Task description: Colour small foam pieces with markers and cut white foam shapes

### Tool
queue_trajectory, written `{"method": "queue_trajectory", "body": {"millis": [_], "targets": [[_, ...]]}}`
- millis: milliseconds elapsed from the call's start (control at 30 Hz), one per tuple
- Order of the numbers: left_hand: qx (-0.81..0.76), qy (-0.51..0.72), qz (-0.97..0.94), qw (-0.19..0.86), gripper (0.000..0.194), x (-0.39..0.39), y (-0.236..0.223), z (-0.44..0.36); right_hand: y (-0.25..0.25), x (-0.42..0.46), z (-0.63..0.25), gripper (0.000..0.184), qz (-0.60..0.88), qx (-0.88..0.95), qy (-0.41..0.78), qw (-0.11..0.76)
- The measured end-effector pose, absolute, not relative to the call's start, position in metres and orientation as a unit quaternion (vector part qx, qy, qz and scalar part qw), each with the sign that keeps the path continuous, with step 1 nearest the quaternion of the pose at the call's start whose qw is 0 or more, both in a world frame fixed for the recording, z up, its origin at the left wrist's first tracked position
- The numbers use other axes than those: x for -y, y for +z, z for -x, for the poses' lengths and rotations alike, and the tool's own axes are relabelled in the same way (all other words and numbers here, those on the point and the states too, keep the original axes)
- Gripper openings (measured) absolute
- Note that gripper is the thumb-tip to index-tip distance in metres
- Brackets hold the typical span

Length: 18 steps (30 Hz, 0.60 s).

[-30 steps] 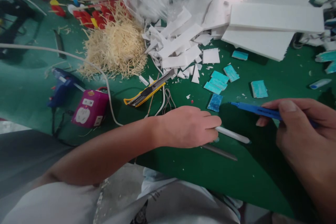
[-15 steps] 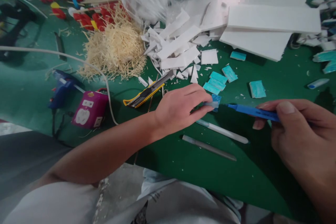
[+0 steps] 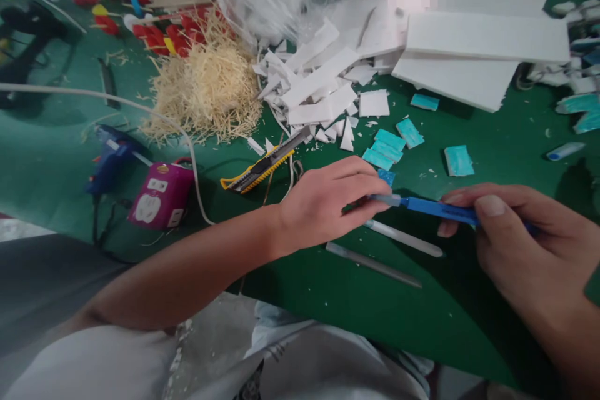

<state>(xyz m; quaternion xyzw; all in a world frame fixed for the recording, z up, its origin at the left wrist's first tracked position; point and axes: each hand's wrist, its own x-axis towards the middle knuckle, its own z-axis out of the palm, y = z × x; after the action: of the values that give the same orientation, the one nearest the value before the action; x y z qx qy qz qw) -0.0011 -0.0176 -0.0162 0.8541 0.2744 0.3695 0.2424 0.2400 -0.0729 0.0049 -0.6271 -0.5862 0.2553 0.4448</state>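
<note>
Between the fingertips of my left hand [image 3: 328,200] is a translucent pen cap [image 3: 390,199]. My right hand [image 3: 520,231] grips a blue marker pen [image 3: 443,209], its tip end meeting the open end of the cap. Just above the left fingertips lies a blue-coloured foam piece [image 3: 386,177], partly hidden by them. A white marker [image 3: 407,239] and a grey marker [image 3: 375,264] lie on the green table below the hands. Several turquoise foam pieces [image 3: 387,147] sit beyond the left hand.
A box cutter [image 3: 265,169] with its blade out lies left of my left hand. White foam scraps [image 3: 321,87] and boards [image 3: 487,34] are piled behind. A glue gun [image 3: 112,153], a purple socket block [image 3: 162,197] and wood shavings [image 3: 210,87] occupy the left side.
The blue marker has moved left and slightly down, closing the gap to the cap. My left hand has shifted slightly down, off the blue foam piece.
</note>
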Motion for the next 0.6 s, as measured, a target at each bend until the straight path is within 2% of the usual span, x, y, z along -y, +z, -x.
{"method": "queue_trajectory", "body": {"millis": [67,167,233,300,367,467,600], "targets": [[-0.286,0.392,-0.808,0.335,0.004,0.022,-0.014,-0.003,0.004,0.073,-0.240,0.033,0.608,0.586,0.281,0.455],[-0.332,0.411,-0.661,0.532,0.003,0.029,-0.012,-0.011,0.003,0.075,-0.240,0.023,0.567,0.572,0.346,0.481],[-0.357,0.399,-0.537,0.652,0.009,0.031,-0.011,-0.015,0.004,0.076,-0.240,0.017,0.549,0.576,0.368,0.481],[-0.366,0.391,-0.459,0.709,0.019,0.033,-0.010,-0.018,0.006,0.077,-0.240,0.015,0.537,0.592,0.374,0.470],[-0.366,0.408,-0.441,0.710,0.023,0.036,-0.008,-0.020,0.008,0.080,-0.239,0.013,0.526,0.606,0.376,0.464],[-0.348,0.452,-0.467,0.676,0.015,0.042,-0.004,-0.019,0.013,0.083,-0.240,0.016,0.521,0.626,0.374,0.444],[-0.331,0.439,-0.594,0.587,0.010,0.041,0.004,-0.011,0.014,0.083,-0.246,0.018,0.490,0.680,0.359,0.411]]}}
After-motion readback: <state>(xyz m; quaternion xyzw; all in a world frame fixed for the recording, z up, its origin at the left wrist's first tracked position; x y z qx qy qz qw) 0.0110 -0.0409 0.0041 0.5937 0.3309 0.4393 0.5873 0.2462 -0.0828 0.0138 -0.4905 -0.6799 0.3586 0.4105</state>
